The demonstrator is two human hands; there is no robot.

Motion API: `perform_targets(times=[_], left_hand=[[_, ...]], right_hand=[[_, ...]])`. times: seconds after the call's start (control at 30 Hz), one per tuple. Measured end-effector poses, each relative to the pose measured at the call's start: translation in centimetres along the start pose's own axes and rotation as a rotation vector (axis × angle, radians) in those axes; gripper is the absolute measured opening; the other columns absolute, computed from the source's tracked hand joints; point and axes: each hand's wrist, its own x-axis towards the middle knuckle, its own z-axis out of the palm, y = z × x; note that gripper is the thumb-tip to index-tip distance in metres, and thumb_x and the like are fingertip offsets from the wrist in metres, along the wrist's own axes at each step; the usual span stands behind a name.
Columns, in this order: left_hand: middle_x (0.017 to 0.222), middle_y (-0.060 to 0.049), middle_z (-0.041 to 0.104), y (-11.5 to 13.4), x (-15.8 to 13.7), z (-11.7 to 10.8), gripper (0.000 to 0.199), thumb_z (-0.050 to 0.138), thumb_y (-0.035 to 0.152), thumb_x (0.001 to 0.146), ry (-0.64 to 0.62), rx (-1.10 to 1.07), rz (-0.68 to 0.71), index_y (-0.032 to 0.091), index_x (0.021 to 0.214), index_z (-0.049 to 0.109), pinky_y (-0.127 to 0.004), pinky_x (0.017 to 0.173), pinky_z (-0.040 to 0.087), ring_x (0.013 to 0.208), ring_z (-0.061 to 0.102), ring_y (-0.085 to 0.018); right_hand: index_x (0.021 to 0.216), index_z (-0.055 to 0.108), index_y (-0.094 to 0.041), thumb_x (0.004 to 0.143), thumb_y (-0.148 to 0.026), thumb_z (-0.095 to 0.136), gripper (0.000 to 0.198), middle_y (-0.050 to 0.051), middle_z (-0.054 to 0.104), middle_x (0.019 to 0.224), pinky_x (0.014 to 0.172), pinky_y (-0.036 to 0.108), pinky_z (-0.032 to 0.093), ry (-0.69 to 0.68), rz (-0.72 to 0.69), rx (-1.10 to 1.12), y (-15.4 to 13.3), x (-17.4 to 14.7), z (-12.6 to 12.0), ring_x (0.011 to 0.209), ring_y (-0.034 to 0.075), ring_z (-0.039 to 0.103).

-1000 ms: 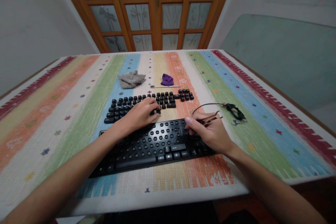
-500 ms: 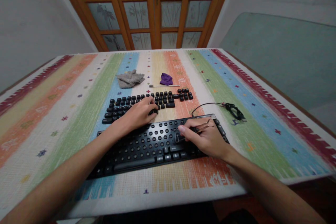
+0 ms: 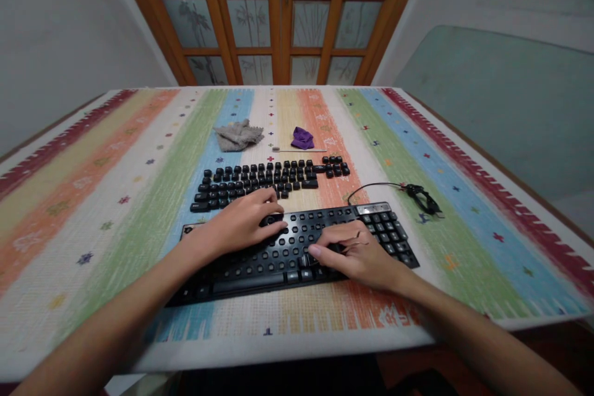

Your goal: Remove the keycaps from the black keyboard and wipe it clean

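A black keyboard (image 3: 248, 283) lies at a slight slant near the table's front edge. Most of its main keycaps are off, showing rows of bare stems, while the number pad (image 3: 392, 235) still has its keys. Over the keyboard's upper middle is my left hand (image 3: 245, 223), fingers curled and thumb apart, with no held thing plainly visible. My right hand (image 3: 352, 253) is closed in a pinch around a small dark tool with thin wires, mostly hidden by the fingers. Its thumb is by a wide black key (image 3: 312, 259). Loose black keycaps (image 3: 241, 184) lie in rows behind the keyboard.
Behind the keycaps lie a thin brush (image 3: 299, 150) like a toothbrush, a grey cloth (image 3: 239, 136) and a purple cloth (image 3: 302, 138). The keyboard's coiled cable (image 3: 422, 199) rests to the right. A striped tablecloth (image 3: 139, 223) covers the table.
My left hand has drawn back from the loose keycaps to the keyboard, its thumb now apart. My right hand has shifted left and slightly down on the keyboard. The view has turned slightly left.
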Motion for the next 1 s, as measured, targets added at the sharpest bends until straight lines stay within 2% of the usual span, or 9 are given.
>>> perform_targets(times=[0.1,0.3,0.43,0.5,0.63,0.73,0.8,0.9,1.0], left_hand=[[0.104,-0.009,0.059,0.3,-1.1,0.6,0.031,0.060,0.040,0.095,-0.017,0.006,-0.022,0.015,0.110,0.066,-0.036,0.083,0.051,0.091,0.062,-0.022],[0.103,-0.008,0.059,0.0,-1.5,1.3,0.032,0.061,0.043,0.094,0.023,0.006,-0.027,0.016,0.111,0.063,-0.034,0.082,0.051,0.092,0.061,-0.021],[0.103,-0.009,0.060,0.0,-1.5,1.5,0.032,0.063,0.041,0.093,0.016,0.003,-0.036,0.014,0.111,0.063,-0.035,0.082,0.051,0.092,0.062,-0.023],[0.103,-0.009,0.060,0.0,-1.5,1.7,0.033,0.063,0.041,0.093,0.017,0.000,-0.045,0.014,0.112,0.063,-0.035,0.082,0.051,0.092,0.062,-0.023],[0.104,-0.010,0.060,0.1,-1.6,2.0,0.032,0.061,0.039,0.095,0.029,-0.006,-0.047,0.014,0.115,0.062,-0.035,0.083,0.050,0.095,0.062,-0.024],[0.105,-0.010,0.060,0.1,-1.6,2.0,0.032,0.060,0.040,0.095,0.029,-0.019,-0.046,0.015,0.115,0.061,-0.035,0.084,0.050,0.096,0.062,-0.024],[0.106,-0.010,0.061,0.0,-1.6,1.9,0.033,0.061,0.041,0.094,0.031,-0.019,-0.043,0.015,0.114,0.061,-0.035,0.084,0.050,0.096,0.062,-0.023],[0.104,-0.009,0.061,0.4,-1.5,1.6,0.030,0.060,0.039,0.095,0.043,-0.026,-0.028,0.014,0.113,0.061,-0.036,0.084,0.051,0.094,0.062,-0.023],[0.101,-0.008,0.063,1.5,-1.4,0.9,0.027,0.061,0.035,0.094,0.092,-0.118,0.009,0.015,0.112,0.062,-0.034,0.082,0.051,0.091,0.062,-0.021]], right_hand=[[0.064,0.063,-0.016,0.097,-0.033,0.056,0.037,-0.002,0.057,0.056,0.054,0.023,0.036,-0.011,-0.013,-0.031,0.0,0.1,0.3,0.051,0.008,0.046],[0.058,0.054,-0.018,0.099,-0.032,0.052,0.043,-0.005,0.045,0.053,0.052,0.023,0.031,-0.025,-0.052,-0.111,-0.6,0.8,1.0,0.050,0.007,0.041],[0.060,0.054,-0.017,0.099,-0.029,0.051,0.041,-0.004,0.049,0.054,0.056,0.024,0.032,-0.053,-0.149,-0.202,-0.9,1.3,1.9,0.052,0.008,0.043],[0.059,0.053,-0.017,0.099,-0.028,0.051,0.042,-0.003,0.050,0.054,0.055,0.025,0.030,-0.063,-0.141,-0.230,-1.1,1.7,2.0,0.051,0.008,0.042],[0.055,0.053,-0.017,0.098,-0.031,0.050,0.045,-0.004,0.051,0.049,0.054,0.025,0.030,-0.123,0.072,-0.213,-1.2,2.7,1.7,0.046,0.007,0.042],[0.058,0.059,-0.017,0.098,-0.035,0.048,0.045,-0.003,0.057,0.047,0.055,0.023,0.036,-0.116,0.278,-0.096,-0.8,3.4,1.2,0.045,0.008,0.050],[0.059,0.061,-0.017,0.097,-0.037,0.047,0.046,-0.002,0.058,0.044,0.052,0.023,0.037,-0.095,0.382,0.007,-0.4,3.7,0.9,0.042,0.008,0.049],[0.059,0.062,-0.016,0.095,-0.044,0.049,0.047,-0.001,0.057,0.042,0.042,0.022,0.032,-0.048,0.437,0.136,0.1,4.0,0.4,0.036,0.007,0.044],[0.061,0.063,-0.016,0.093,-0.049,0.054,0.047,-0.001,0.058,0.044,0.039,0.021,0.031,0.022,0.404,0.189,0.1,3.9,-0.2,0.036,0.007,0.044]])
